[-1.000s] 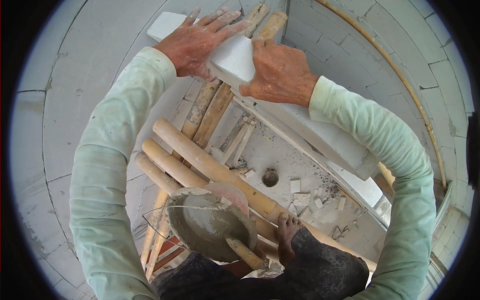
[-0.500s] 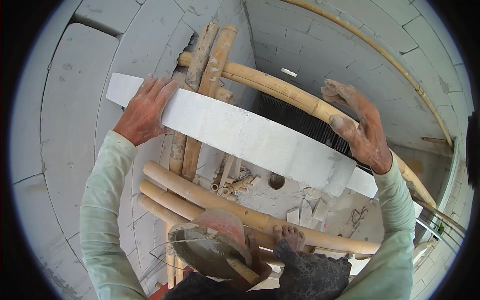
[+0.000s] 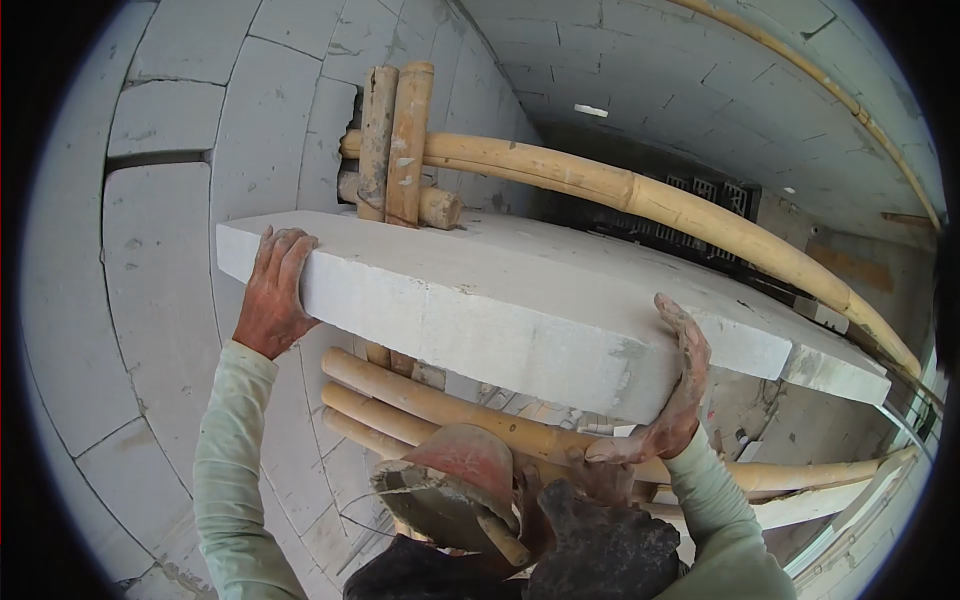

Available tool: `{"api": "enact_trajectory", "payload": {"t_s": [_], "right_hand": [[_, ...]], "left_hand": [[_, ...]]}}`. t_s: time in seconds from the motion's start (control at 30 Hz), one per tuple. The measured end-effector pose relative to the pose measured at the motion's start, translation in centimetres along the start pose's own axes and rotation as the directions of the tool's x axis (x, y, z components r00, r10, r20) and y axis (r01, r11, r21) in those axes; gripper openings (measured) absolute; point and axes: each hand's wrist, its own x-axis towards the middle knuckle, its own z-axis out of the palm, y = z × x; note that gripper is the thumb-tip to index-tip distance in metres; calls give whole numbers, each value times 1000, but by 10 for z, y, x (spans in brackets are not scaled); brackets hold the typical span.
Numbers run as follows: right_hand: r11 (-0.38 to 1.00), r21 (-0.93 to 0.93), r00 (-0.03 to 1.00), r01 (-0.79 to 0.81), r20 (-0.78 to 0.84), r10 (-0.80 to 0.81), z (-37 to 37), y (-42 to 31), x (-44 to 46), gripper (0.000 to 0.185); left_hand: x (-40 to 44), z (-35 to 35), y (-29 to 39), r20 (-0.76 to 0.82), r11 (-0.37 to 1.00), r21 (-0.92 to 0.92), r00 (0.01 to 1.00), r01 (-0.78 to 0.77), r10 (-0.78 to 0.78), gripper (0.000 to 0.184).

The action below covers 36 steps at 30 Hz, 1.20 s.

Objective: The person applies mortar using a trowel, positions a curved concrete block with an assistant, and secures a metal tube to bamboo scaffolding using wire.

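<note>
A long white aerated concrete block [image 3: 470, 330] stretches across the middle, its front face and broad top showing. My left hand [image 3: 273, 295] grips its left end, fingers over the upper edge; the thumb is largely hidden. Around the block's right end curves my right hand [image 3: 685, 385], with fingertips at the top edge and thumb reaching below. Further white blocks [image 3: 750, 345] continue to the right. Below, near my body, a rounded, mortar-caked bucket [image 3: 440, 490] with a wire handle sits tilted, and a wooden tool handle [image 3: 503, 540] sticks out of it.
A thick bamboo pole [image 3: 560, 170] runs beyond the block, by two upright bamboo posts [image 3: 408, 140] lashed near the wall. Several bamboo poles [image 3: 500, 425] lie crosswise below, with my foot at them. A block wall [image 3: 155, 240] rises at left. Debris shows on the floor beneath.
My right hand has come down from the air above the block to its right end. My left hand stays at the left end. The view has shifted, showing more of the block's top.
</note>
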Motion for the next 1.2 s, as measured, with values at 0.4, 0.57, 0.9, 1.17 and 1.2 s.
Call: {"api": "enact_trajectory", "payload": {"t_s": [0.4,0.57,0.9,1.17,1.2], "right_hand": [[990,137,1000,-17,-18,20,1,8,-7,132],[997,70,1000,-15,17,14,0,13,-11,136],[975,-221,999,-20,-37,12,3,5,-14,120],[838,-533,991,122,13,-136,-1,8,-8,111],[797,-584,986,154,34,-165,-2,7,-8,110]], "left_hand": [[0,-1,-2,8,999,4,999,37,-37,88],[-1,-1,-5,10,999,31,999,45,-45,96],[-34,-2,-82,80,968,237,991,81,-103,91],[-31,-19,-91,161,984,101,974,144,-159,87],[-33,-19,-89,153,985,107,976,139,-154,86]]}}
